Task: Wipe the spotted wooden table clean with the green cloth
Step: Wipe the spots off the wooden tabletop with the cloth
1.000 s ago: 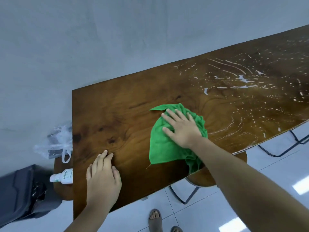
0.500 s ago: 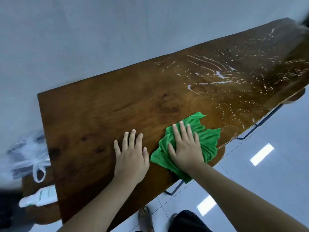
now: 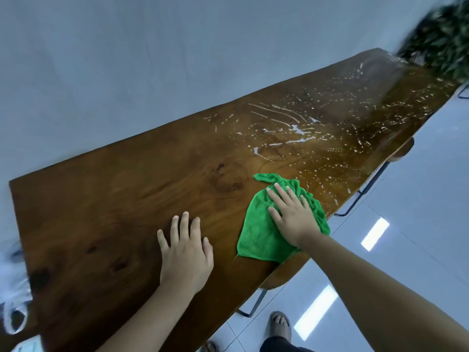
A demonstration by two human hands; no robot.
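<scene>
The long wooden table [image 3: 121,199] runs from the lower left to the upper right. Its left half looks bare of marks; white spots and streaks [image 3: 299,128] cover the right half. The green cloth [image 3: 256,224] lies bunched near the table's front edge, just short of the spotted area. My right hand [image 3: 291,214] presses flat on top of the cloth with fingers spread. Left of the cloth, my left hand [image 3: 185,250] rests palm down on the bare wood, holding nothing.
A grey wall runs behind the table. A leafy plant [image 3: 441,39] stands at the table's far right end. A plastic bag [image 3: 12,301] sits past the left end. Wooden stools [image 3: 279,275] and metal legs show under the front edge, my sandalled feet [image 3: 280,326] on the tiled floor.
My view has swung right along the table. My left hand has slid right across the wood toward the cloth. My right hand stays pressed on the cloth, now at the edge of the spots.
</scene>
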